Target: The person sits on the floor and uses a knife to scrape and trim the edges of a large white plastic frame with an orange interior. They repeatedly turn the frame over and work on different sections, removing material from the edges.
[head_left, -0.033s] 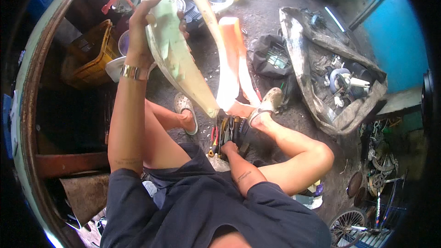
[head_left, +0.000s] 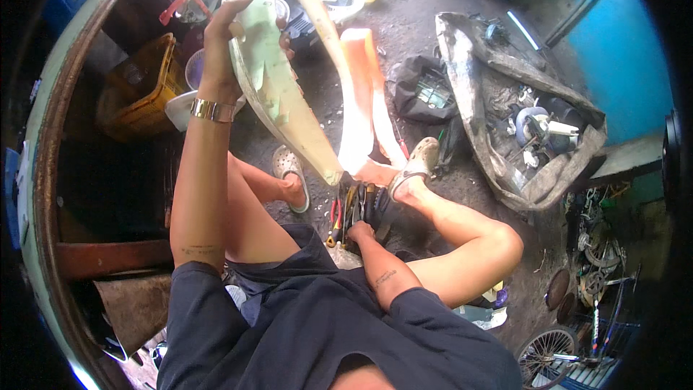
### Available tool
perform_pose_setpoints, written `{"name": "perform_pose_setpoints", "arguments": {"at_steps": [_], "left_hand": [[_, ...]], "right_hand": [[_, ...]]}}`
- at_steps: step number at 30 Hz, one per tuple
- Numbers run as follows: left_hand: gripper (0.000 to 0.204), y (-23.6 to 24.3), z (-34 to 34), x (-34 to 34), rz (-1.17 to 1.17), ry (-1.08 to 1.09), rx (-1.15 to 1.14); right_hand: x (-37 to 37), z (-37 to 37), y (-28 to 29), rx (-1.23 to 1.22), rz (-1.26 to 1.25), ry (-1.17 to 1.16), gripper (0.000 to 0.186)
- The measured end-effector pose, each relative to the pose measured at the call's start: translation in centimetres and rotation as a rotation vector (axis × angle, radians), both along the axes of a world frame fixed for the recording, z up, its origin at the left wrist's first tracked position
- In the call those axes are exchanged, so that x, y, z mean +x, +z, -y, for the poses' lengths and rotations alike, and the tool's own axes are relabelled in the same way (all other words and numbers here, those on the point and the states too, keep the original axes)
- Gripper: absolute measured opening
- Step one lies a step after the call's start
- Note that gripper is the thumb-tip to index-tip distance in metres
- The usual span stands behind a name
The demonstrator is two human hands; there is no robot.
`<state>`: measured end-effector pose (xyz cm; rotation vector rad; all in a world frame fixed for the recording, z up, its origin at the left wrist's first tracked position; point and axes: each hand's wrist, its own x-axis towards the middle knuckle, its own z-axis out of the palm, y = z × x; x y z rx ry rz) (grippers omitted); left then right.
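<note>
My left hand [head_left: 220, 47], raised at the upper left, is wrapped round a long pale green and cream panel [head_left: 278, 94] with a ragged right edge. The panel slants down toward a narrow end between my feet. Beside it runs a pale curved bar [head_left: 317, 14]; glare hides how they join above. An orange and white, brightly lit piece [head_left: 359, 87] stands to the right of the bar. Between my legs, my right hand [head_left: 361, 232] is closed among several hand tools [head_left: 354, 206]. Red-handled pliers [head_left: 336, 214] lie just left of it. What its fingers grip is hidden.
A worn grey sack [head_left: 462, 101] with mixed parts lies at right, beside a black bag [head_left: 426, 90]. An orange crate [head_left: 148, 90] stands at left. A bicycle wheel [head_left: 547, 357] is at lower right. My clog-clad feet [head_left: 291, 173] flank the tools.
</note>
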<state>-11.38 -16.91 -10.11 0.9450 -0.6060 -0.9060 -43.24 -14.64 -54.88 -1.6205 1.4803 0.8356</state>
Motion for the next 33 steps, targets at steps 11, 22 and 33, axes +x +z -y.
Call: {"name": "perform_pose_setpoints", "arguments": {"at_steps": [11, 22, 33], "left_hand": [[0.058, 2.3, -0.2, -6.5, -0.007, 0.002, 0.032], [0.055, 3.3, -4.7, -7.2, 0.087, 0.038, 0.001], [0.076, 1.3, -8.2, -5.1, -0.087, 0.010, -0.090]], "right_hand": [[-1.5, 6.5, 11.8, -0.200, 0.340, 0.094, 0.037], [3.9, 7.1, 18.6, -0.481, 0.826, 0.086, 0.046], [10.2, 13.6, 21.6, -0.572, 0.913, 0.098, 0.042]]}}
